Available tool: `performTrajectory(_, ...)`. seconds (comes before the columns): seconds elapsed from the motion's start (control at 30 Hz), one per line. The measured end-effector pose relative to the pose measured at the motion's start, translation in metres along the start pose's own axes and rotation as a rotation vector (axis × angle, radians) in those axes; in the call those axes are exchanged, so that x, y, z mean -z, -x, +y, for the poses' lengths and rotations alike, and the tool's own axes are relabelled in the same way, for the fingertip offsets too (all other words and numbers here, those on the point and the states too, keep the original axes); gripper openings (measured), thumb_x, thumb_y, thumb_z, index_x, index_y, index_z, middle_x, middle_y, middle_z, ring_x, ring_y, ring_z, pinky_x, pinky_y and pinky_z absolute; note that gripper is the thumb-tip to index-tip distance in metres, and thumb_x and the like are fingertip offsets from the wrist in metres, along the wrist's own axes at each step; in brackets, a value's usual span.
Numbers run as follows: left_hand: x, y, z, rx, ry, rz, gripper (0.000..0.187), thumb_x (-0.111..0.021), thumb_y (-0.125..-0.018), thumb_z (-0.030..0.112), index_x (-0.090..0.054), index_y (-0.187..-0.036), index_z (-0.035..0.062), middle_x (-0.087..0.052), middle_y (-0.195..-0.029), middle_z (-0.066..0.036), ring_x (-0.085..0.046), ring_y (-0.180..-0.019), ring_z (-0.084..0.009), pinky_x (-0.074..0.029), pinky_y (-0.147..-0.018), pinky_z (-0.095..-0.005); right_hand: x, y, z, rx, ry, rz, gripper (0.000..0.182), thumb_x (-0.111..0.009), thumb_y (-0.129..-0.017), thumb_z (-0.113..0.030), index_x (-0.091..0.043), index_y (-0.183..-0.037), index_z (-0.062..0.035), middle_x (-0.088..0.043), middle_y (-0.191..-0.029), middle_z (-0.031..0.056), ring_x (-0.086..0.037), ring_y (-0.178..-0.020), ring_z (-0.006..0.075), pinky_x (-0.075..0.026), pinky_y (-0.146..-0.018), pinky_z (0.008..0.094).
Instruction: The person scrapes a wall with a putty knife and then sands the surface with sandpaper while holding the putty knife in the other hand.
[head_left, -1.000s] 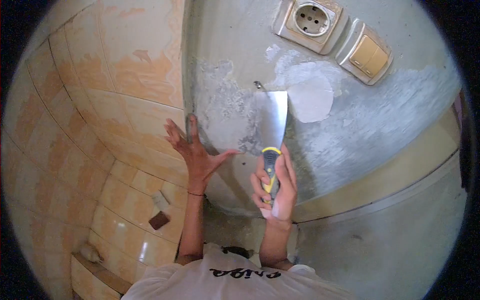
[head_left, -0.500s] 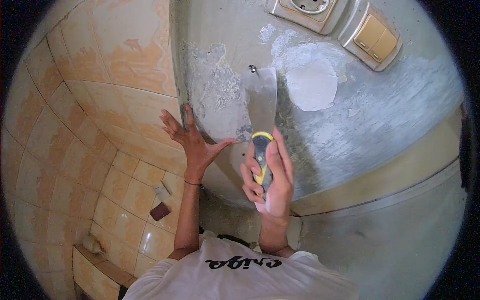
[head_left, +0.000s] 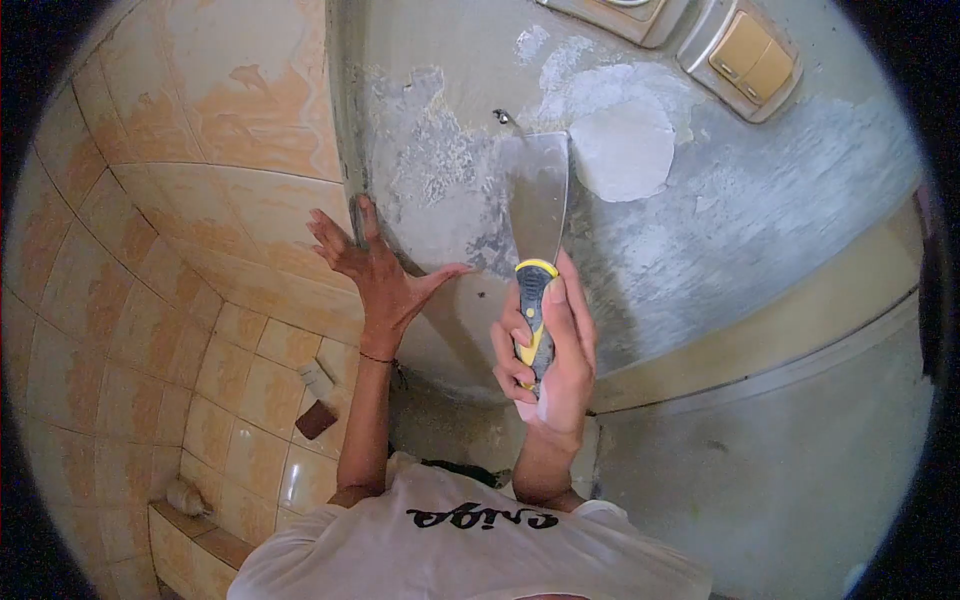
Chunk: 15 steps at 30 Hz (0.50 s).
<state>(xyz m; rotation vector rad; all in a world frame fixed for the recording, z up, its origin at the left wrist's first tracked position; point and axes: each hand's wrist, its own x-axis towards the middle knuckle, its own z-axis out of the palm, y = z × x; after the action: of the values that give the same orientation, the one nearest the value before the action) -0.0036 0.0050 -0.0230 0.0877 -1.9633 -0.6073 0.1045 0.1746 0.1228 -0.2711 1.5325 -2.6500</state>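
Note:
My right hand is wrapped round the black and yellow handle of a putty knife, thumb along the handle. Its wide metal blade points up over the worn grey wall, the tip just below a small metal hook. Right of the blade is a smooth white filler patch. My left hand is spread with fingers apart at the wall's left edge, beside the tiles. It holds nothing, and its thumb stretches toward the putty knife.
A light switch and a socket are mounted at the upper right. Orange-patterned tiles cover the left wall. A dark red block and a pale box-like item lie on the tiled floor at lower left.
The putty knife has shifted slightly right in view, its blade now nearer the white patch. My left hand keeps its spread pose, appearing a little further left and up as the view moved.

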Motion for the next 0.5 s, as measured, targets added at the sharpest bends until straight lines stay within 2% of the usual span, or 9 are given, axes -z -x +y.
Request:
performTrajectory(0.4,0.001,-0.004,-0.002,-0.016,-0.012,0.004,0.149,-0.076,-0.052,0.086,-0.012,-0.163,0.0112,0.017,-0.161,-0.035,0.013,-0.15,-0.0534,0.001,-0.115,-0.0722,0.006,0.0,0.0,0.035,-0.063,-0.08,0.052,-0.041,-0.111,-0.033,-0.033,-0.157,-0.0107,-0.043,-0.076,0.0024,-0.036,-0.045,0.0056,-0.027,-0.033,0.0189)
performTrajectory(0.5,0.004,0.0,0.001,0.008,0.02,-0.014,0.147,-0.076,-0.053,0.086,-0.013,-0.163,0.0115,0.016,-0.161,-0.035,0.013,-0.15,-0.0539,0.002,-0.115,-0.0723,0.0,-0.014,0.009,-0.018,-0.084,-0.103,0.052,-0.04,-0.111,-0.032,-0.03,-0.157,-0.011,-0.042,-0.076,0.003,-0.036,-0.045,0.0059,-0.028,-0.032,0.0197)
